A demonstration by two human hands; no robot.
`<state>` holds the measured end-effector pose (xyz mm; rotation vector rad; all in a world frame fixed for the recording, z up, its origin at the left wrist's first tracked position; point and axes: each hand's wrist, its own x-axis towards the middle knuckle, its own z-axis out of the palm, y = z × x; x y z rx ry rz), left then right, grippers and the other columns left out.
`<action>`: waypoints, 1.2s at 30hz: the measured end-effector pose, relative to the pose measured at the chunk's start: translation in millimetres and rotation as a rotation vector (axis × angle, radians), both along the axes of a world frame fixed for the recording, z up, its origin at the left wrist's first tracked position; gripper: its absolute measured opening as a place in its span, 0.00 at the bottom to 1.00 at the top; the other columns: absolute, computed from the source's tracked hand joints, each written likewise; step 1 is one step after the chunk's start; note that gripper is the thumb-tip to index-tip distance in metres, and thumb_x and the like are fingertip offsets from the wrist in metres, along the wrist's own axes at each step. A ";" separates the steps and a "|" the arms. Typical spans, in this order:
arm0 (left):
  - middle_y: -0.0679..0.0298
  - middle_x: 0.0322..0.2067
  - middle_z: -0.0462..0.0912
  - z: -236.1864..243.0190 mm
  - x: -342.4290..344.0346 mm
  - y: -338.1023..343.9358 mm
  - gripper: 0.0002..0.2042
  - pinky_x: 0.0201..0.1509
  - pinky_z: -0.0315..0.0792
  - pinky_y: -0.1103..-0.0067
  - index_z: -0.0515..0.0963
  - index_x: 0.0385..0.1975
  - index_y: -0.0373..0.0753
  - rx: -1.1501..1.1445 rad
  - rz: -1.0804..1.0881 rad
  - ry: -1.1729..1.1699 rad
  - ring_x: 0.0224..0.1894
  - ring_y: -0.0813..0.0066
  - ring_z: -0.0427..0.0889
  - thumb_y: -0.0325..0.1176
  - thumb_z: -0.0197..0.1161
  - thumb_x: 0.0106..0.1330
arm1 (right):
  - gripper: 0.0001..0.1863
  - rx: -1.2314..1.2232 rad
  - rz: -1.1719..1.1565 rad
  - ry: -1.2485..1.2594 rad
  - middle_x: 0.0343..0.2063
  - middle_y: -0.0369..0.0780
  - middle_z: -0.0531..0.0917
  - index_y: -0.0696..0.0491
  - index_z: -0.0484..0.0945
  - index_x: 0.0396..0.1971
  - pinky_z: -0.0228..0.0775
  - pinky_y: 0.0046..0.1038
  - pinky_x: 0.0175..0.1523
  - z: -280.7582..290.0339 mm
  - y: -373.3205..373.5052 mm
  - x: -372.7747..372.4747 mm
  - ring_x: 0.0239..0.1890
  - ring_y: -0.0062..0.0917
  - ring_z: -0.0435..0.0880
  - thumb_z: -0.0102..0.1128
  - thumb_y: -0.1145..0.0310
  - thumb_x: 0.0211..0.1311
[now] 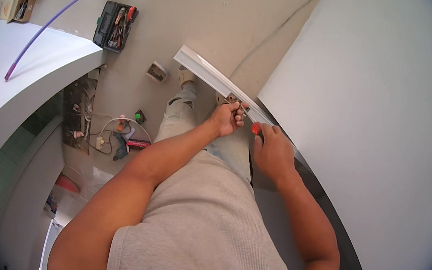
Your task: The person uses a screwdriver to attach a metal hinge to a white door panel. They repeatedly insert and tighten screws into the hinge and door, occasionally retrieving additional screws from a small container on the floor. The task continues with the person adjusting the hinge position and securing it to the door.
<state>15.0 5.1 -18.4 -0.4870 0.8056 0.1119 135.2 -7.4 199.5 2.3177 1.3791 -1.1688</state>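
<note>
A long white profile bar (203,68) slants across in front of my legs. On its face sits a small brownish metal plate (232,98). My left hand (227,120) is closed, its fingertips pinched right at this plate; whatever lies between them is too small to make out. Gripped in my right hand (275,153) is a screwdriver (256,128) with a red handle. Its thin shaft points up and left toward the plate and the left fingertips. The tip itself is hidden by those fingers.
An open black toolbox (105,25) lies at the far left, near a broom (63,13). A small box (157,72) stands by my foot. Left of my legs are cables and a power drill (121,146). A large white panel (375,102) fills the right side.
</note>
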 end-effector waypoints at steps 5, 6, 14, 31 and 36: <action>0.71 0.18 0.64 3.0 13.4 3.6 0.05 0.24 0.63 0.79 0.73 0.32 0.39 0.001 0.045 0.089 0.19 0.80 0.63 0.31 0.51 0.68 | 0.15 -0.182 -0.605 0.152 0.33 0.57 0.81 0.61 0.78 0.39 0.73 0.41 0.46 -25.3 15.2 7.9 0.40 0.50 0.81 0.56 0.66 0.57; 0.72 0.17 0.63 -3.5 22.0 2.2 0.04 0.22 0.60 0.78 0.71 0.30 0.41 0.022 0.050 0.126 0.18 0.79 0.61 0.31 0.51 0.67 | 0.15 -0.212 -0.705 0.167 0.32 0.58 0.82 0.62 0.78 0.38 0.73 0.41 0.47 -31.3 20.8 13.9 0.40 0.50 0.81 0.56 0.65 0.57; 0.74 0.14 0.58 -31.3 37.6 -18.5 0.07 0.15 0.51 0.78 0.64 0.22 0.47 0.089 0.038 0.225 0.12 0.80 0.57 0.28 0.52 0.60 | 0.15 0.006 0.696 -0.159 0.37 0.50 0.78 0.58 0.71 0.44 0.76 0.45 0.35 3.3 21.7 -4.3 0.32 0.42 0.84 0.52 0.72 0.55; 0.70 0.13 0.58 -25.9 49.2 3.8 0.05 0.14 0.51 0.79 0.67 0.26 0.42 0.006 -0.169 0.386 0.12 0.79 0.54 0.31 0.46 0.63 | 0.16 -0.017 0.686 -0.070 0.26 0.48 0.80 0.59 0.74 0.41 0.77 0.36 0.30 -8.9 16.8 4.9 0.28 0.39 0.85 0.46 0.60 0.66; 0.71 0.13 0.57 -19.4 46.1 3.9 0.05 0.14 0.50 0.80 0.66 0.27 0.42 0.051 -0.199 0.347 0.11 0.80 0.53 0.31 0.45 0.64 | 0.13 -0.260 -0.194 0.100 0.24 0.49 0.80 0.56 0.76 0.35 0.76 0.38 0.30 -35.7 19.9 13.9 0.29 0.39 0.85 0.48 0.61 0.65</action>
